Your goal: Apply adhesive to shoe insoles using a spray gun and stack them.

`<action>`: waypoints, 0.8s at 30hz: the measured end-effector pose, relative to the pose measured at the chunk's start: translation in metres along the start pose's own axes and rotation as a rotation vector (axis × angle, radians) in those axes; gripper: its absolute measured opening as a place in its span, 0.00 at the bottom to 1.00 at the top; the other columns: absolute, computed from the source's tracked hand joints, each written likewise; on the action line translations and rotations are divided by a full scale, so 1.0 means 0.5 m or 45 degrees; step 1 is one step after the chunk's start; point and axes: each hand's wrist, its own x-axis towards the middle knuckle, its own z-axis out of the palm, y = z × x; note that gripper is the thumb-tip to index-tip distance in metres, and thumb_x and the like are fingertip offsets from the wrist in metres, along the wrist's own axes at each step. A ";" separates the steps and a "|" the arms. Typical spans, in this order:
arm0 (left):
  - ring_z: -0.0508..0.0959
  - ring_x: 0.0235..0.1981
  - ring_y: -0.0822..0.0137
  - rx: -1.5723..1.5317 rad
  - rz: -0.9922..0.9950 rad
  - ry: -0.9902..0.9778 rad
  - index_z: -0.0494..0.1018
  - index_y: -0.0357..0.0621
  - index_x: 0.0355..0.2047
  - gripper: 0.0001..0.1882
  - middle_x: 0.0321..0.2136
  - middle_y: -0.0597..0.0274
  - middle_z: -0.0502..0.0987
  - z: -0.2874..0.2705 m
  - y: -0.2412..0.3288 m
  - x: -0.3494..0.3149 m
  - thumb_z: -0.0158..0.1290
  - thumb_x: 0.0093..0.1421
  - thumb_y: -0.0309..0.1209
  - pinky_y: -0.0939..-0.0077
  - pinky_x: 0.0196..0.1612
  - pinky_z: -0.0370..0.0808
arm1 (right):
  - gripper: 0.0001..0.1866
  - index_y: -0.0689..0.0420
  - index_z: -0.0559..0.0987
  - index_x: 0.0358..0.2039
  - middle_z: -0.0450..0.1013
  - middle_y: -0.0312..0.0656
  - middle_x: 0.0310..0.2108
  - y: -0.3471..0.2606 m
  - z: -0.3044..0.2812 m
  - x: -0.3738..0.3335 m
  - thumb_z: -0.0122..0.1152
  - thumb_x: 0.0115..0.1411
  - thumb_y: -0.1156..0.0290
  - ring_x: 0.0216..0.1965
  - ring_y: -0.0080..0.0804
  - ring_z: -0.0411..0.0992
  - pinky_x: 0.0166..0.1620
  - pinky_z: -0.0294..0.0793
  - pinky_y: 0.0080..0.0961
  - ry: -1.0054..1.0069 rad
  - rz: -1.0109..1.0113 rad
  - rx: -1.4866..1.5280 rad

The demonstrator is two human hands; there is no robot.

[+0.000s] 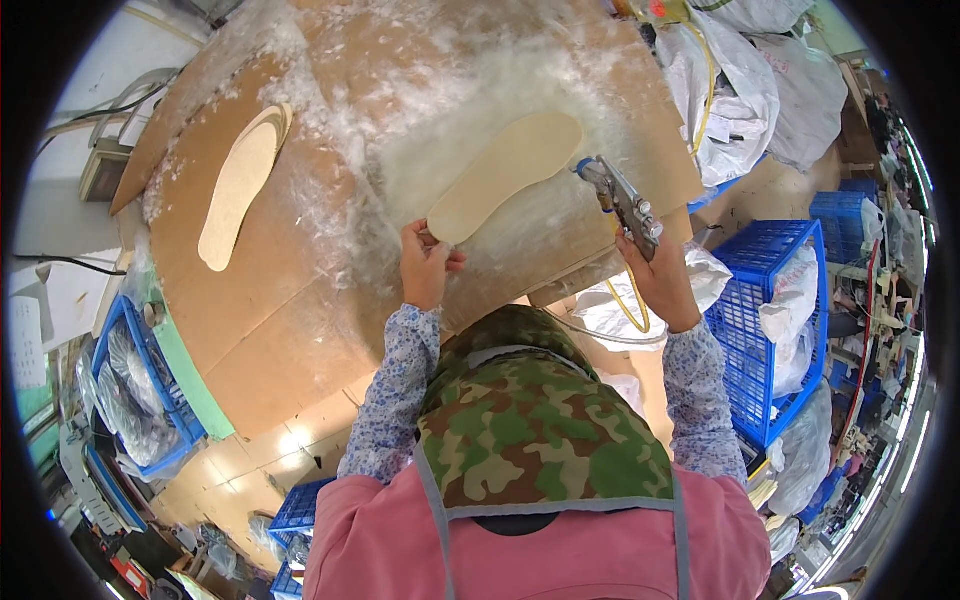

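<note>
My left hand [427, 264] pinches the near end of a beige insole [508, 172] between thumb and fingers. The insole slants up to the right over the cardboard. In my right hand [662, 278] is a metal spray gun [625, 205], its blue-tipped nozzle close to the insole's far end. A pale mist hangs around the insole. A yellow hose [636, 305] hangs below the gun. To the left, a small stack of similar insoles [243, 190] lies on the cardboard-covered table [290, 320].
White fibrous residue [330, 200] coats much of the cardboard. A blue crate [770, 325] holding white bags stands at the right, another blue crate [145, 385] with plastic bags at the left. White sacks [735, 95] sit past the table's right edge.
</note>
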 end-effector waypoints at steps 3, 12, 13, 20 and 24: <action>0.76 0.26 0.65 0.033 0.000 -0.021 0.54 0.35 0.49 0.20 0.36 0.51 0.69 -0.002 0.000 0.002 0.42 0.56 0.19 0.76 0.25 0.76 | 0.12 0.64 0.69 0.41 0.73 0.49 0.28 0.014 -0.002 0.008 0.54 0.57 0.76 0.29 0.40 0.73 0.32 0.70 0.29 0.087 0.004 0.017; 0.76 0.24 0.68 0.027 0.042 0.002 0.56 0.35 0.48 0.19 0.34 0.53 0.70 -0.001 0.000 -0.001 0.44 0.56 0.19 0.80 0.22 0.73 | 0.13 0.63 0.68 0.42 0.72 0.52 0.28 -0.038 0.023 -0.031 0.55 0.57 0.75 0.28 0.44 0.72 0.32 0.69 0.31 -0.132 0.054 0.042; 0.76 0.24 0.68 0.042 0.016 0.035 0.56 0.35 0.48 0.19 0.34 0.53 0.70 -0.001 0.001 -0.002 0.44 0.56 0.19 0.80 0.22 0.73 | 0.13 0.63 0.68 0.42 0.72 0.52 0.28 -0.046 0.031 -0.035 0.55 0.57 0.75 0.28 0.44 0.72 0.32 0.69 0.31 -0.158 0.053 0.047; 0.75 0.22 0.68 0.102 0.009 0.033 0.56 0.35 0.49 0.20 0.33 0.54 0.69 0.001 0.005 -0.001 0.45 0.55 0.19 0.80 0.20 0.73 | 0.10 0.61 0.70 0.39 0.73 0.43 0.26 -0.080 0.064 -0.054 0.55 0.58 0.74 0.28 0.29 0.70 0.34 0.69 0.25 -0.397 -0.023 0.132; 0.75 0.22 0.69 0.085 0.035 0.011 0.56 0.35 0.48 0.20 0.34 0.54 0.69 0.002 0.002 -0.001 0.45 0.56 0.20 0.81 0.20 0.73 | 0.14 0.61 0.69 0.42 0.72 0.52 0.31 -0.075 0.060 -0.048 0.56 0.55 0.76 0.32 0.49 0.71 0.35 0.69 0.32 -0.428 0.005 0.104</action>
